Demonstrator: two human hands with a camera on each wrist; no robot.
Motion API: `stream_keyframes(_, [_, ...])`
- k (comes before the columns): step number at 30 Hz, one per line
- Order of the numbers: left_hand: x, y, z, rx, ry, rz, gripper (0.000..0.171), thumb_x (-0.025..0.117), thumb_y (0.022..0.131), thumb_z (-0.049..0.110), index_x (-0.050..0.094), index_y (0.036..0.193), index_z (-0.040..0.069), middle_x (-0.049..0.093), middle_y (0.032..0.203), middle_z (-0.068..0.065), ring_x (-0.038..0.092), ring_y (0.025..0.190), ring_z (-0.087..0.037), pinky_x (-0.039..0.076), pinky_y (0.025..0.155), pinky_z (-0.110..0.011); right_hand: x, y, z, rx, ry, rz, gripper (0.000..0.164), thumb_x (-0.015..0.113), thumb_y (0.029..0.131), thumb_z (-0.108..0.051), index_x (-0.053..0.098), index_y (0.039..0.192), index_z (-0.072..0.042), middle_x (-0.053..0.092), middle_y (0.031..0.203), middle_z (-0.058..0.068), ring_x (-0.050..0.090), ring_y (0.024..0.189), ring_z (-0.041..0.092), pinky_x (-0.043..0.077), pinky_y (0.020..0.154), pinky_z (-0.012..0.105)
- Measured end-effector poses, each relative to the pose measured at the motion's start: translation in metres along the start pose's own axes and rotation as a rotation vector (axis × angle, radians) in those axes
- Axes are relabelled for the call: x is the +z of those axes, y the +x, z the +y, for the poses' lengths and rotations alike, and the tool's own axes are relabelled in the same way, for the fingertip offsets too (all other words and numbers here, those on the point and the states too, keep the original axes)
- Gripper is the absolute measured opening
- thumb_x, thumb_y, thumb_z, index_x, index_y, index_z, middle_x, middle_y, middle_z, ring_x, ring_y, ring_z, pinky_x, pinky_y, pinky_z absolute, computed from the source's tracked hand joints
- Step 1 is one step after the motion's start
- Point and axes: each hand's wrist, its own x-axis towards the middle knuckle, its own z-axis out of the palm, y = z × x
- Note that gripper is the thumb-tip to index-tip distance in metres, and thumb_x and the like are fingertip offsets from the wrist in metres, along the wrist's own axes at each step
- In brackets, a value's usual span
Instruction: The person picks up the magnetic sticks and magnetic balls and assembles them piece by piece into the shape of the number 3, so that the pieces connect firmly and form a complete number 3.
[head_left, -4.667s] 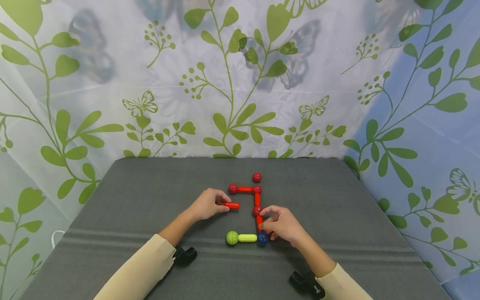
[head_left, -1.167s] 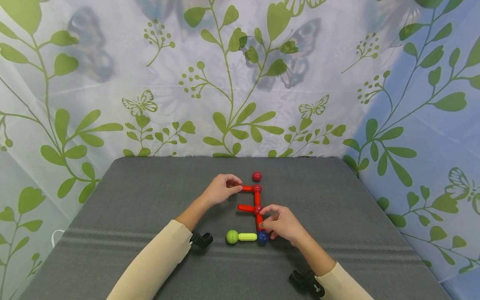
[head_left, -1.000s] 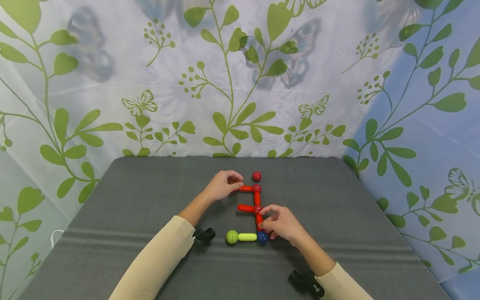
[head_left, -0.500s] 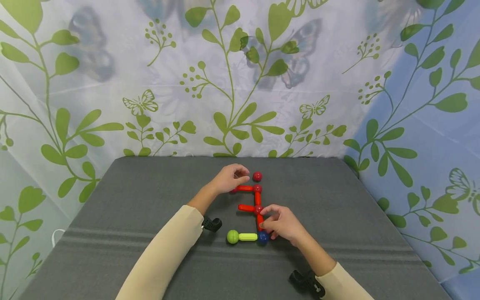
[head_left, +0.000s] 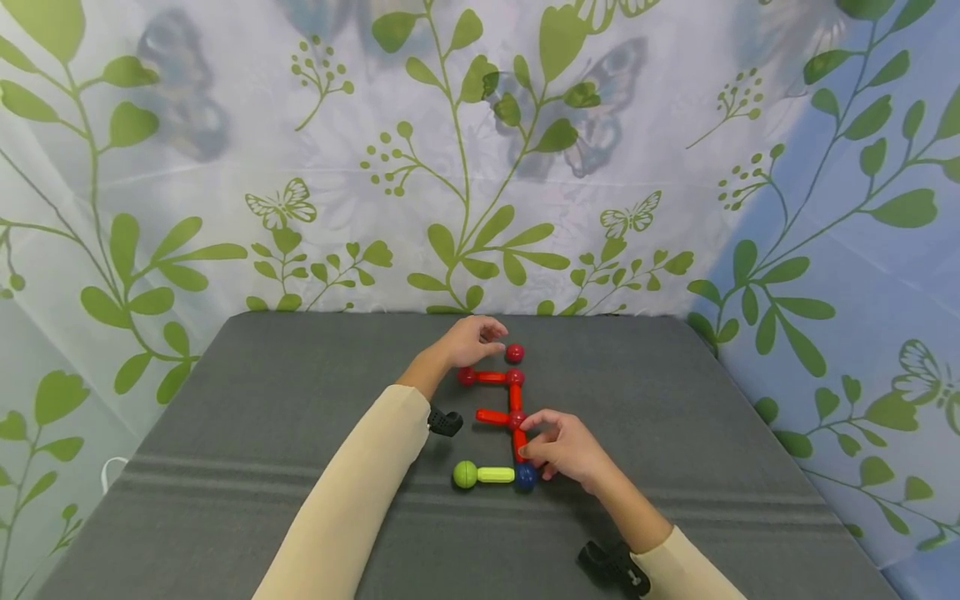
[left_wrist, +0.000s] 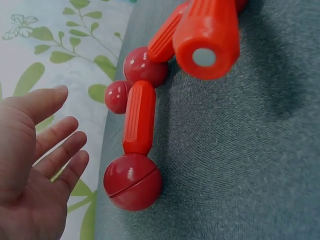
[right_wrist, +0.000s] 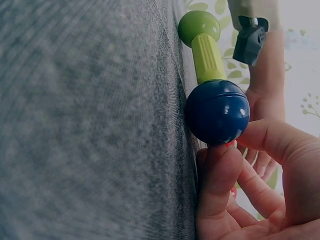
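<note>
Above the far end of a joined magnetic rod-and-ball figure hovers my left hand (head_left: 472,340), fingers loosely bent and holding nothing. It is nearest to a separate red ball (head_left: 514,353). My right hand (head_left: 564,450) pinches the red rod (head_left: 519,444) between the middle red ball (head_left: 516,420) and the blue ball (right_wrist: 218,112); fingers partly hide that rod. Another red rod (left_wrist: 207,42) sticks out leftward from the middle ball, its tip bare. Farther up, a red rod (left_wrist: 139,118) links the corner ball (left_wrist: 145,67) to a left red ball (left_wrist: 133,182).
A yellow-green rod (head_left: 496,475) joins the blue ball to a green ball (head_left: 465,475) near the front. Everything lies on a grey cloth-covered table (head_left: 300,417). A leaf-patterned curtain (head_left: 337,167) hangs behind. Black straps (head_left: 446,422) sit at both wrists.
My left hand held a red rod, which now sticks out from the middle red ball. Emptied, that hand has moved away and rightward toward the separate red ball. My right hand stays put.
</note>
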Motion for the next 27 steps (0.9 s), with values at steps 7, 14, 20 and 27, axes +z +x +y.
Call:
stream_keyframes(7, [0.001, 0.009, -0.003, -0.014, -0.002, -0.051, 0.037, 0.067, 0.101, 0.021, 0.064, 0.135, 0.008, 0.062, 0.140, -0.016, 0.059, 0.129, -0.029, 0.047, 0.109, -0.045, 0.002, 0.000, -0.003, 0.003, 0.020, -0.009, 0.037, 0.078, 0.083, -0.011, 0.066, 0.119, -0.007, 0.074, 0.084, 0.007, 0.065, 0.067, 0.019, 0.056, 0.054, 0.034])
stream_keyframes(14, [0.009, 0.020, 0.006, -0.032, 0.063, -0.102, 0.041, 0.064, 0.102, 0.020, 0.061, 0.141, 0.010, 0.059, 0.143, -0.016, 0.056, 0.131, -0.029, 0.046, 0.109, -0.045, 0.001, -0.002, -0.002, -0.002, 0.025, 0.004, 0.037, 0.078, 0.084, -0.012, 0.066, 0.118, -0.007, 0.075, 0.084, 0.008, 0.065, 0.067, 0.020, 0.057, 0.055, 0.037])
stream_keyframes(20, [0.014, 0.025, 0.007, -0.082, 0.097, -0.138, 0.048, 0.065, 0.102, 0.021, 0.054, 0.148, 0.014, 0.057, 0.145, -0.015, 0.056, 0.132, -0.030, 0.046, 0.110, -0.046, 0.000, -0.003, -0.002, 0.001, 0.033, -0.002, 0.038, 0.078, 0.084, -0.012, 0.066, 0.119, -0.007, 0.075, 0.084, 0.008, 0.066, 0.067, 0.021, 0.058, 0.056, 0.037])
stream_keyframes(27, [0.021, 0.029, 0.006, -0.104, 0.137, -0.161, 0.051, 0.066, 0.102, 0.023, 0.051, 0.150, 0.019, 0.058, 0.144, -0.014, 0.056, 0.132, -0.030, 0.045, 0.111, -0.046, 0.000, -0.001, -0.001, 0.009, 0.035, -0.012, 0.038, 0.078, 0.084, -0.011, 0.065, 0.119, -0.006, 0.075, 0.085, 0.008, 0.065, 0.068, 0.020, 0.058, 0.056, 0.036])
